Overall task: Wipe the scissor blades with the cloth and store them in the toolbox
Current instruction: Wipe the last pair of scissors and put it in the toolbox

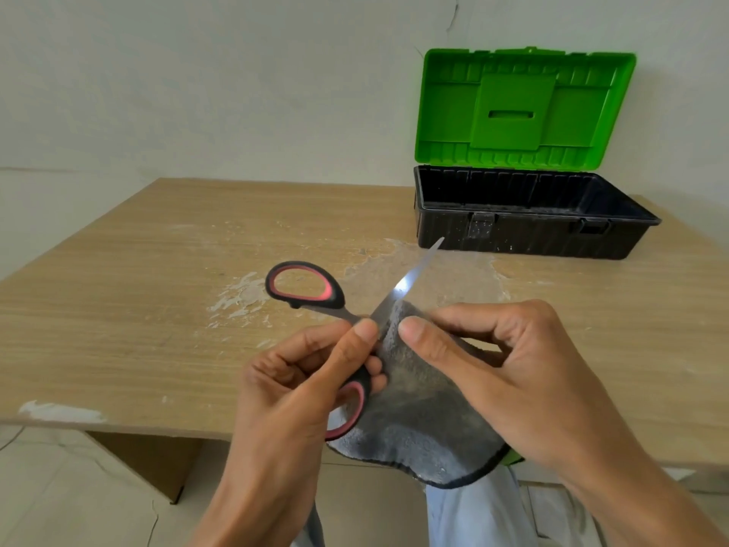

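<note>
Gripped scissors (417,270) by the lower handle in curled left hand (292,380). Pinched cloth (414,420) around one blade, just beside, in right hand (524,373).

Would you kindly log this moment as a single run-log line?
phase: wiping | left hand: grips scissors handle | right hand: pinches cloth against blade | toolbox: open, on table

From my station I see scissors (339,305) with black handles lined in pinkish red and bare silver blades (410,279). The cloth (414,420) is grey, edged in black; a green scrap (513,460) at its lower corner may be its other face. The toolbox (524,234) is black, flecked white, under a bright green lid (513,108). The table (157,290) is pale wood grain, smeared white.
</note>
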Motion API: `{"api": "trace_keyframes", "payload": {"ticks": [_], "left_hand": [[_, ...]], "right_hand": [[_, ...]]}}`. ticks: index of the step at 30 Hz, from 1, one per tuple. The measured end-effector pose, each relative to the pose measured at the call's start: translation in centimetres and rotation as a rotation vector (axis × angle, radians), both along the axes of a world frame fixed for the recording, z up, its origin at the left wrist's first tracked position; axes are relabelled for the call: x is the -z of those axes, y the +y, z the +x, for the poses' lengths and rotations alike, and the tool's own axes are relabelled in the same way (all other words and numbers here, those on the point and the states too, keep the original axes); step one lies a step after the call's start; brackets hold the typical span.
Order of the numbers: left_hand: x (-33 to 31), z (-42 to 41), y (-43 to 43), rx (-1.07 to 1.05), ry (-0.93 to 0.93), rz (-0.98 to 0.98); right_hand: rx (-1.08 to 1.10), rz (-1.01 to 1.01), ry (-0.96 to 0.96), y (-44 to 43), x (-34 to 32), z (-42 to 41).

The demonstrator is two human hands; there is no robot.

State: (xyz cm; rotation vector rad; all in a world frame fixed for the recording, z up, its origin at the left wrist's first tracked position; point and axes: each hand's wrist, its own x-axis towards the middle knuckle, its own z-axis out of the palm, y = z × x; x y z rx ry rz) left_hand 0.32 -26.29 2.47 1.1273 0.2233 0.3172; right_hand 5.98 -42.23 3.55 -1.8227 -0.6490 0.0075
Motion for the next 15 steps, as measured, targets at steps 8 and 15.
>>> {"api": "trace_keyframes", "payload": {"ticks": [8, 15], "left_hand": [[-0.1, -0.1, 0.0, 0.012, 0.009, 0.025], [-0.2, -0.3, 0.3, 0.013, 0.059, -0.009]], "right_hand": [[-0.068, -0.106, 0.069, -0.7, -0.2, 1.1], [-0.126, -0.181, 0.109, -2.0, 0.5, 1.8]]}}
